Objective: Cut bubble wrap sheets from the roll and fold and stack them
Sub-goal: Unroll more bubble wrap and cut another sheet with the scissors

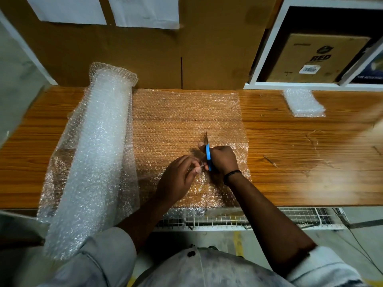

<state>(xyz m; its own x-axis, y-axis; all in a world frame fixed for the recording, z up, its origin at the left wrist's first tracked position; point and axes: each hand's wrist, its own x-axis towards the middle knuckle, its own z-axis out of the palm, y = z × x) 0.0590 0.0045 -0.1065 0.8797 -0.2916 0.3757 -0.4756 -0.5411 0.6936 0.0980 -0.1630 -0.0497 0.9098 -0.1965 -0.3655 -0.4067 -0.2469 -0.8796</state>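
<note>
Nearest to my remote view, a pale grey shirt [207, 270] is filling the bottom edge, both forearms reaching away from it over the counter [300, 162].

Item: right hand [222, 158], a dark band [232, 175] circling its wrist. It is gripping blue-handled scissors [208, 155], fingers curled through the handles, and the blade tip is pointing toward the far side over the sheet.

Item: left hand [178, 177], lying just left of the scissors. I am reading its thumb and curled fingers as pinching the sheet [186, 121] beside the blade.

Item: the sheet, bubble wrap, is lying flat on the middle of the counter and running unbroken from the roll at its left. Its near edge is hanging over the counter's near lip.

Item: bubble wrap roll [97, 146], large, is lying on the left part of the counter with its axis running near to far and its near end overhanging the edge.

Item: folded stack [303, 102] of bubble wrap pieces is sitting at the far right of the counter, well apart from both hands.

Item: white wire rack [269, 219] is showing below the counter's near edge.

Item: brown cardboard boxes [145, 54] are standing against the far side, white paper sheets [145, 11] fixed to them.

Item: white shelf [267, 48] at far right is holding a printed carton [317, 59].
</note>
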